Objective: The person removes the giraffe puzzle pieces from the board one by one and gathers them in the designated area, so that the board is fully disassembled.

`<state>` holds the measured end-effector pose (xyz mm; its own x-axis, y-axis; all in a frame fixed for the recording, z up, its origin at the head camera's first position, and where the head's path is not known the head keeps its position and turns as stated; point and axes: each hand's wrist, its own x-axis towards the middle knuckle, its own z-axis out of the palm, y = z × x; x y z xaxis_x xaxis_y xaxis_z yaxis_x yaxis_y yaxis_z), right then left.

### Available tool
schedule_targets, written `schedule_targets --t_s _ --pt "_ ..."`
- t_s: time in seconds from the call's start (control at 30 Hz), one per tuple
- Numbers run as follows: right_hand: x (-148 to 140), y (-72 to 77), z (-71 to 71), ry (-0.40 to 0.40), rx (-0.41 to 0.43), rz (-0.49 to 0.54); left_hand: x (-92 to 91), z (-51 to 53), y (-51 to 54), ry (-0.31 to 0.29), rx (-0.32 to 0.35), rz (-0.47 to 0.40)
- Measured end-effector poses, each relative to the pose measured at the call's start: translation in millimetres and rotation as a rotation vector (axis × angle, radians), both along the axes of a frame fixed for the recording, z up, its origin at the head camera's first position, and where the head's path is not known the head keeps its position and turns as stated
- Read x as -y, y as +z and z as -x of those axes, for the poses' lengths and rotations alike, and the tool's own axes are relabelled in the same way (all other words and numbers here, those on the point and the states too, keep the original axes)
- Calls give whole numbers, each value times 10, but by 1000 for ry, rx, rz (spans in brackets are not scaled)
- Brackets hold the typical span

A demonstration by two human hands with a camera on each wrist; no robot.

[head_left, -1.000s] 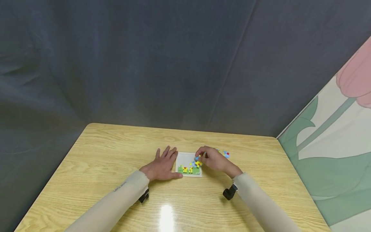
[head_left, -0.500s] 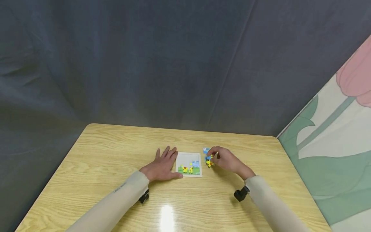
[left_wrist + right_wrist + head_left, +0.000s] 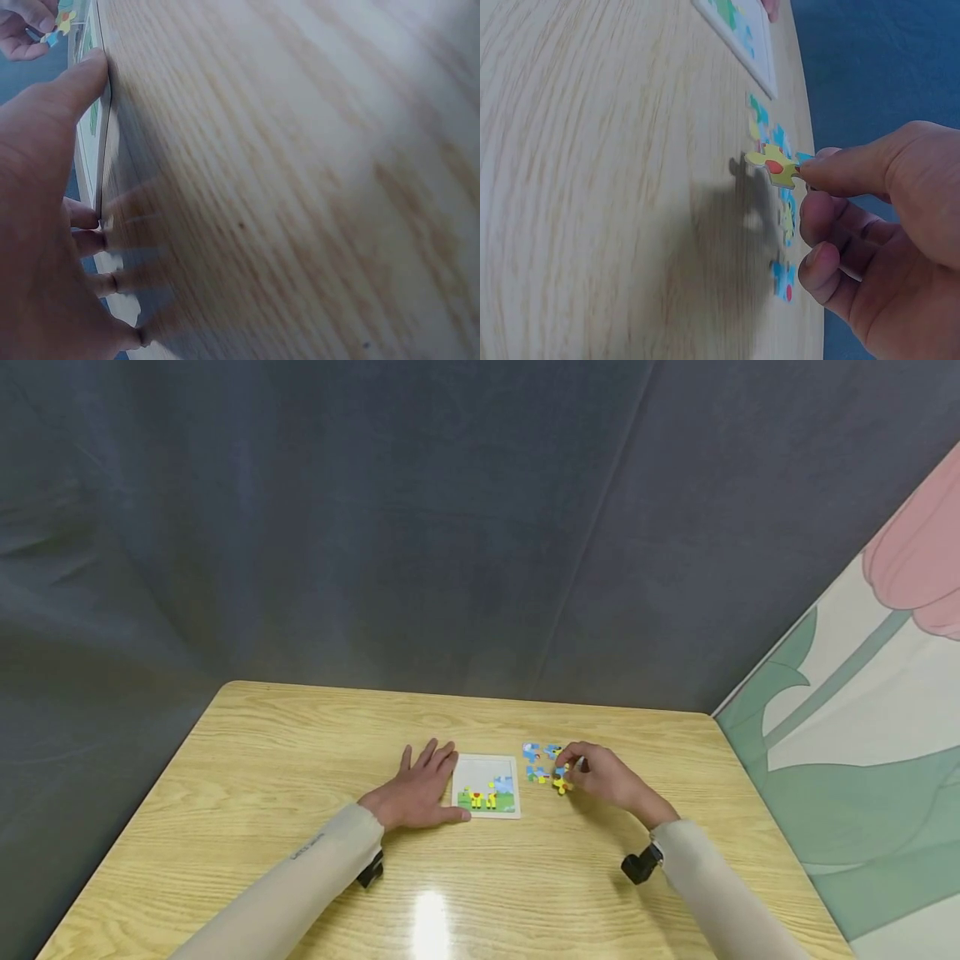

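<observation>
A small white-framed puzzle tray [image 3: 480, 766] lies on the table, its lower and right parts filled with green, yellow and blue pieces. Along its left edge rests my left hand [image 3: 416, 793], fingers spread straight, the thumb touching the lower left corner. My right hand [image 3: 603, 777] is to the right of the tray. Between thumb and fingertips it pinches a yellow jigsaw piece [image 3: 776, 166] with a red spot and some blue, held just above the table. Part of that piece is hidden behind the thumb.
Several loose jigsaw pieces [image 3: 531, 752] lie right of the tray, partly behind my right hand; one blue piece [image 3: 782, 281] has a red spot. The wooden table [image 3: 330, 727] ends at a dark curtain [image 3: 420, 568]. A floral cloth [image 3: 870, 793] hangs at the right.
My right hand has moved right, from over the tray to beside the loose pieces, carrying the yellow jigsaw piece. Loose pieces it covered now show. My left hand stays in place.
</observation>
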<state>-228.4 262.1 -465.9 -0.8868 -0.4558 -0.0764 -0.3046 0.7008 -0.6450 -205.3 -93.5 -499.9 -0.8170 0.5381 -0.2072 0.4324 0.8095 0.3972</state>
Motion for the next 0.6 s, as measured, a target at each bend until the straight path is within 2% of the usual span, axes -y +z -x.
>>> schedule_targets --t_s 0.27,0.6 --pt "-89 -107 38 -9 -6 -40 -6 2 -16 0 2 -11" --pt "-2 -170 40 -46 -53 -98 6 -3 -8 3 -3 0"
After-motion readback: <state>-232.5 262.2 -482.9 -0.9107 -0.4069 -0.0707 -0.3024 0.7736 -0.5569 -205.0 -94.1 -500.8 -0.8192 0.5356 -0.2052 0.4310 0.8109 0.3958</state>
